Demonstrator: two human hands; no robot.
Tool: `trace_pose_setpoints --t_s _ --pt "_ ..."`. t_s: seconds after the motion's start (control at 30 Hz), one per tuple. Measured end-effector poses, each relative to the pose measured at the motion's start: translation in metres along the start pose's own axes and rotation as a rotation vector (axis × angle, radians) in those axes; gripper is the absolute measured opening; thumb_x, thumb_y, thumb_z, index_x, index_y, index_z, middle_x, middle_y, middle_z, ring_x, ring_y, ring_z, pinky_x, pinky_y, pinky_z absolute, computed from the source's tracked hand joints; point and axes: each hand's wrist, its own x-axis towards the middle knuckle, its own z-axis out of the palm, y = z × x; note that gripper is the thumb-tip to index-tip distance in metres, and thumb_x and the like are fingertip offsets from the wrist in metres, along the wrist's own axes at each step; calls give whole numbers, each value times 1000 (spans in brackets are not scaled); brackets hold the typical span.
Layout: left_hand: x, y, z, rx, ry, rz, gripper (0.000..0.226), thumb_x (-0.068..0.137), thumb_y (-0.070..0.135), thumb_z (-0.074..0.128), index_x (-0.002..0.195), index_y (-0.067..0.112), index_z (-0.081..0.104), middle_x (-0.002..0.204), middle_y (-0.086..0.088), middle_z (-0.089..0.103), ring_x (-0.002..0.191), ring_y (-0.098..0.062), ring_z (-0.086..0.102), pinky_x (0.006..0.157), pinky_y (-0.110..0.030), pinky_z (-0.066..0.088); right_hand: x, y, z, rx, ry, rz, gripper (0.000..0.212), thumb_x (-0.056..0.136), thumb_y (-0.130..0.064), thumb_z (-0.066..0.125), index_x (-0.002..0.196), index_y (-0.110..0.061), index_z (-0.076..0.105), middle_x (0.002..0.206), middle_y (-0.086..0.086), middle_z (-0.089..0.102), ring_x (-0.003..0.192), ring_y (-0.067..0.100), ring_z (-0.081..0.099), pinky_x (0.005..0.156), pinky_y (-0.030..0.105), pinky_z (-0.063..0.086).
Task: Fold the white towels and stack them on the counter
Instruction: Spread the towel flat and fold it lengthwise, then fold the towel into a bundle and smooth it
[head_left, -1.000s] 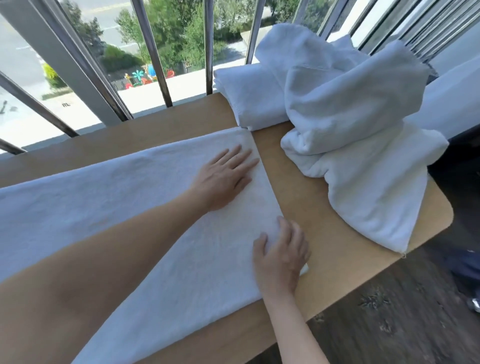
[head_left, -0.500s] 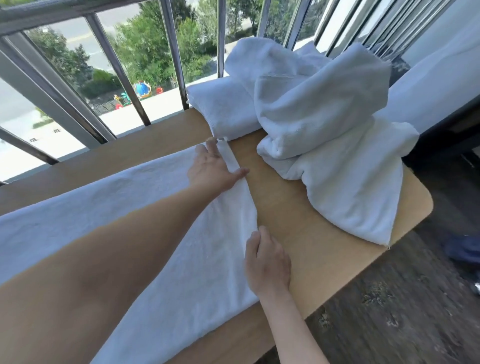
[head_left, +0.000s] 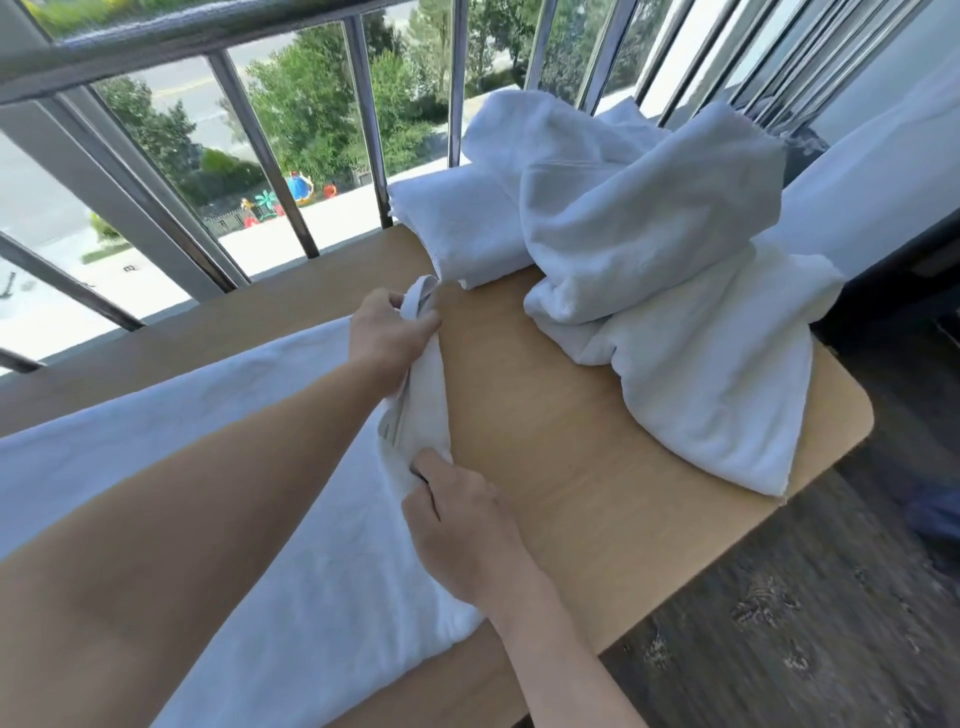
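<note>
While the towel (head_left: 270, 467) lies across the desk (head_left: 597, 441), left hand (head_left: 387, 340) and right hand (head_left: 462, 535) both pinch its raised end (pile (head_left: 675, 291) nearby).

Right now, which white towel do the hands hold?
The long towel spread along the counter: the left hand and right hand grip its end edge. The folded towel by the railing and the crumpled heap lie untouched.

white towel (head_left: 291, 467) flat on counter (head_left: 571, 441), end lifted
</note>
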Motion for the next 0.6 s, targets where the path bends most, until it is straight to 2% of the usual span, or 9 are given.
trace_pose_setpoints --t_s 0.1,0.2,0.37,0.47,0.53,0.6 --pt "-6 -10 -27 -94 84 29 33 77 58 72 80 26 65 75 13 62 67 0 55 52 -20 36 -1 -23 9 70 -70 -2 11 88 -21 36 77 -23 38 61 -8 37 54 12 34 53 27 27" --pt "-11 -26 -64 -99 153 92 32 79 54 73 68 25 66 61 13 58 58 -3 52 51 -22 37 -1 -43 27 86 -154 -2 7 87 -19 35 82 -19 40 64 -9 40 56 11 35 54 26 28" --pt "-25 -68 -134 -196 192 84 33 83 55 72 66 26 73 59 15 63 54 0 52 49 -16 39 -2 -69 62 49 -293 22 6 85 -16 34 83 -19 39 71 -5 42 64 15 37 56 33 33" --pt "-41 -94 -177 -238 239 78 32 84 50 73 58 33 68 51 23 57 47 6 50 44 -8 34 -5 -90 86 42 -382 24 11 83 -13 34 79 -24 36 69 -8 39 61 15 35 53 32 34" --pt "-53 -110 -206 -228 251 64 33 84 50 72 57 31 67 49 21 55 47 3 48 47 -15 37 -10 -108 105 59 -433 7 14 88 -15 40 80 -25 42 69 -9 43 59 13 39 51 25 36" --pt "-68 -126 -238 -257 255 43 32 83 49 74 60 28 68 52 18 56 49 0 49 53 -24 40 -16 -126 126 54 -449 -27 8 93 -22 49 87 -25 53 75 -11 53 63 9 47 56 21 40"
